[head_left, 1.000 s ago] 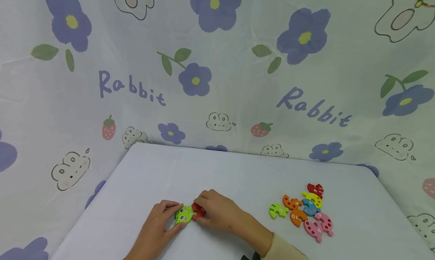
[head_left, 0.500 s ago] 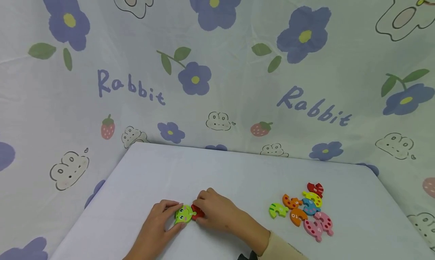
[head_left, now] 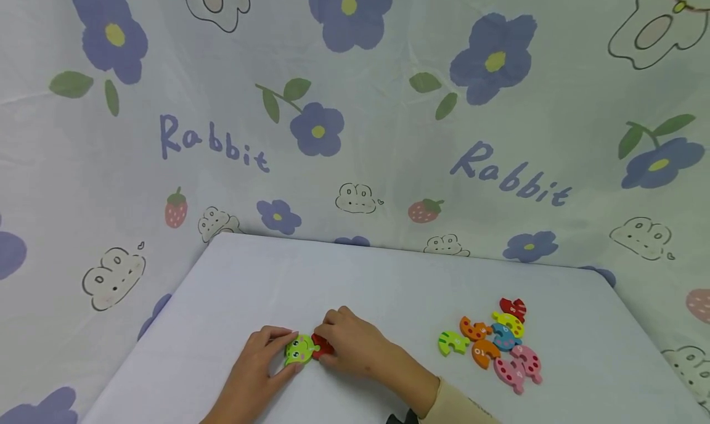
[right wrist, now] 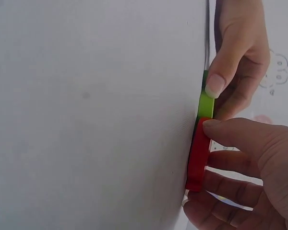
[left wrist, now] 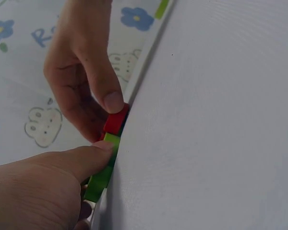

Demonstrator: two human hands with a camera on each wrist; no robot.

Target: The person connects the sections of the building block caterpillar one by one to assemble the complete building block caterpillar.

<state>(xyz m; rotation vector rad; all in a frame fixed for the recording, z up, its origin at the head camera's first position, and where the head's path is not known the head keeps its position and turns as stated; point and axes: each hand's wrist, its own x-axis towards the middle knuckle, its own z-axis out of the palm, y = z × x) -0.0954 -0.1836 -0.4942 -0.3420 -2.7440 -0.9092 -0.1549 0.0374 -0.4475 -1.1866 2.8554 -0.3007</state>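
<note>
On the white table, my left hand [head_left: 256, 361] pinches a green puzzle piece with a smiling face [head_left: 299, 350] between thumb and fingers. Against its right side lies a red puzzle piece [head_left: 320, 346], which my right hand [head_left: 355, 345] grips, covering much of it. Both wrist views show the two pieces edge-on and touching: the green piece [left wrist: 100, 179] under the left thumb, the red piece [right wrist: 198, 155] under the right thumb. Whether their joint is fully seated, I cannot tell.
To the right lies a cluster of several numbered puzzle pieces, among them a green one [head_left: 452, 342], an orange one [head_left: 485, 354], a blue one [head_left: 505, 336] and a pink one [head_left: 509, 373]. Behind the table [head_left: 377, 282] hangs a cloth [head_left: 388, 146] printed with flowers and rabbits.
My right hand has shifted slightly left with the red piece, bringing it closer against the green face piece. The left hand stays in place.
</note>
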